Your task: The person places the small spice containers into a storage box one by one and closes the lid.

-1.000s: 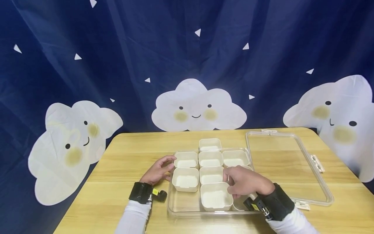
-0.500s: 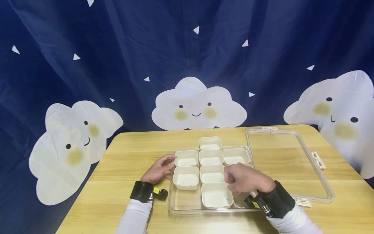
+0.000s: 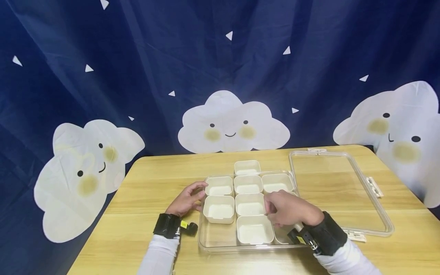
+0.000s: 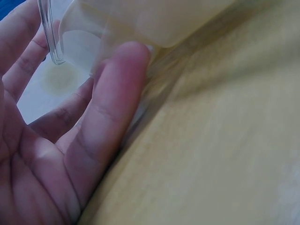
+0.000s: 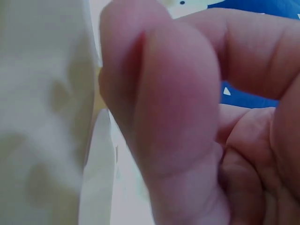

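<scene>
A clear plastic case [image 3: 220,249] lies on the table with several cream bins standing in it. My left hand [image 3: 185,199] rests at the case's left side. Its fingers are spread and loosely bent, with the thumb [image 4: 117,89] near the clear wall in the left wrist view. With bent fingers my right hand [image 3: 292,209] pinches the back right corner of the front cream bin [image 3: 255,231]. In the right wrist view that bin's wall [image 5: 42,112] fills the left side, and the thumb and a fingertip meet, hiding the contact. Another bin [image 3: 282,235] is partly hidden under the right hand.
The case's clear lid [image 3: 372,194], with white clips, lies folded out flat to the right. A cream bin [image 3: 247,166] stands at the back, just behind the case's rim. Two bins [image 3: 219,210] line the case's left side. A blue cloud-patterned curtain [image 3: 206,46] hangs behind the table.
The front bin's back edge has sunk a little relative to its neighbours, under my right hand. My left hand has stayed in place; the camera view has shifted slightly.
</scene>
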Demonstrator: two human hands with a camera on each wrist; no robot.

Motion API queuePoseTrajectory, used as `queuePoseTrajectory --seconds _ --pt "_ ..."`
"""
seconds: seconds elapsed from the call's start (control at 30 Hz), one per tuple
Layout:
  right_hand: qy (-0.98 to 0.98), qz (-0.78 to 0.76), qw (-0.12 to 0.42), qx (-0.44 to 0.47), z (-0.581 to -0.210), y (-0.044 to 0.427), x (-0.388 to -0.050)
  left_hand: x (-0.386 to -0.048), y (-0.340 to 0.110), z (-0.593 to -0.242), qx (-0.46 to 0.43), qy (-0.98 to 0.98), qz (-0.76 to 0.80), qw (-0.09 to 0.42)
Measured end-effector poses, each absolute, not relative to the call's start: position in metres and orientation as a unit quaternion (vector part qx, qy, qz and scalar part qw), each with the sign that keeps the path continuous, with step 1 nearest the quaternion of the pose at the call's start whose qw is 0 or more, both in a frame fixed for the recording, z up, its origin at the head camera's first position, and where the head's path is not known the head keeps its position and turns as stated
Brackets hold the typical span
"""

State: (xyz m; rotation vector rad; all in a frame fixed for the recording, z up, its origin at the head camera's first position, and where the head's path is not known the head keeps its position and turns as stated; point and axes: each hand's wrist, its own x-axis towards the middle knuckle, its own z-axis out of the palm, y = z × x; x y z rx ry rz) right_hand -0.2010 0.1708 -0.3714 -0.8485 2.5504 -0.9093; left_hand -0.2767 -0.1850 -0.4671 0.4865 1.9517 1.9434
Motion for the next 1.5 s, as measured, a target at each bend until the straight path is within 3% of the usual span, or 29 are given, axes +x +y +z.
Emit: queuePoseTrajectory --seconds 1.0,1.27,1.5 --pt "0.861 -0.376 0.087 -0.331 -0.352 0.184 -0.22 -0.276 -0.185 -0.469 0.17 0.686 0.687 0.173" --pt "0.892 -0.341 0.061 -0.29 -0.343 0.182 -0.241 -0.277 -0.185 -0.471 0.172 0.685 0.686 0.177" --pt "0.899 -0.351 0.071 -0.253 -0.344 0.175 -0.262 -0.277 -0.186 -0.47 0.17 0.692 0.68 0.172"
